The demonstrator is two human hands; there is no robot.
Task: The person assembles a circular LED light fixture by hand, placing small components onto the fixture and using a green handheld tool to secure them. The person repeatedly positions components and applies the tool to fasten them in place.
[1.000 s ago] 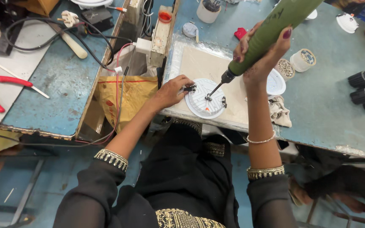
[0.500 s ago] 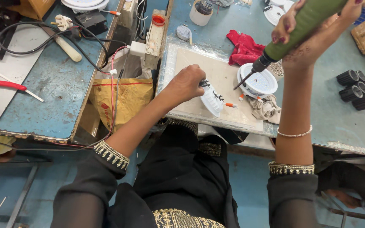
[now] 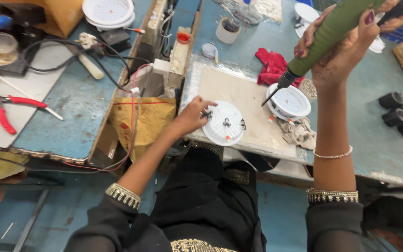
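My left hand [image 3: 193,115] grips the left rim of a round white lamp housing [image 3: 225,124] that lies back-side up on the beige work mat [image 3: 229,88], with small black clips and wires on its back. My right hand [image 3: 339,44] is raised above the bench and holds a green electric screwdriver [image 3: 327,35], whose bit points down-left, above a second round white lamp [image 3: 289,101] lying face up. The screwdriver tip is clear of both lamps.
A red cloth [image 3: 272,66] and a grey rag [image 3: 297,131] lie by the mat. Black cylindrical parts [image 3: 401,114] sit at the right. Red-handled pliers [image 3: 3,112], cables, a plug [image 3: 88,42], stacked white lamps [image 3: 108,11] and a yellow bag [image 3: 145,119] occupy the left.
My right hand lifted the screwdriver off the lamp housing and moved it up and right. My left hand slid the housing toward the mat's front edge.
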